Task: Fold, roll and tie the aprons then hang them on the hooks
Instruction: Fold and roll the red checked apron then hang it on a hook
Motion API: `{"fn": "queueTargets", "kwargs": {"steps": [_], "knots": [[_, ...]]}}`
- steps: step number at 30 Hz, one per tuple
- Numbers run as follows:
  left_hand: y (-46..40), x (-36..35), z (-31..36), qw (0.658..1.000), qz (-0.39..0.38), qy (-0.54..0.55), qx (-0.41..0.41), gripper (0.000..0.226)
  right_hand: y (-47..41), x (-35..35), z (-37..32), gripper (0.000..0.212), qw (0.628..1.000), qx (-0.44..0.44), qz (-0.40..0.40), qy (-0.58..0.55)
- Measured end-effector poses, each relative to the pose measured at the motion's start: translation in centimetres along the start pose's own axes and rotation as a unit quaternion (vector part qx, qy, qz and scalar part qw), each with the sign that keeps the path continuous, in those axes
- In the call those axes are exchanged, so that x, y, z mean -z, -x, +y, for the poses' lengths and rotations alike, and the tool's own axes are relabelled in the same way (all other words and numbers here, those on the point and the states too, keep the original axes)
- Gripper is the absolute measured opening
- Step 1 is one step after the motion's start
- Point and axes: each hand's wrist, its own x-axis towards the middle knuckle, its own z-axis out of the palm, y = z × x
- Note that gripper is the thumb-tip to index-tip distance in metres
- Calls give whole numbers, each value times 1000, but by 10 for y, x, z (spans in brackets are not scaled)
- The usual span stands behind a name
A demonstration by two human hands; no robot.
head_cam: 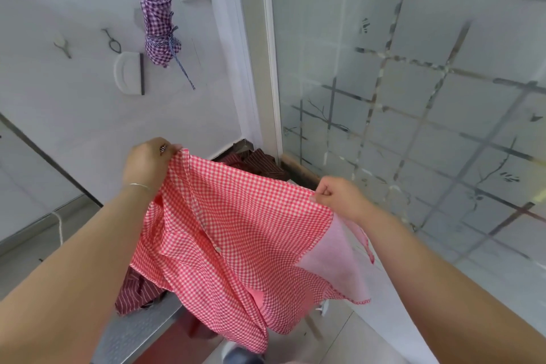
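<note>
With the left hand (147, 161) and right hand (336, 196) each pinching a top corner of the red checked apron (236, 230), held spread in the air near the person, keep the upper edge taut and level before folding it in half.

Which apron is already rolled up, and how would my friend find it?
Look at the white wall left of the frosted glass door. The purple checked apron hangs there as a tight roll, tied with a striped string, right of a white scraper. The red checked apron is still spread between two hands.
</note>
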Motion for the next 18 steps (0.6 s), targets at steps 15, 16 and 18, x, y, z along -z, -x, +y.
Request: {"fn": "queueTargets", "kwargs": {"steps": [15,16,18], "knots": [[95,-33,31,775,-628,38,-69,74,-14,-21,97,23,955,-263,30,130],[108,-37,42,753,-652,49,-69,75,-11,-21,103,25,956,-272,23,109],[121,-34,64,734,-668,105,-64,68,-16,-27,111,28,963,-269,-24,21]]}}
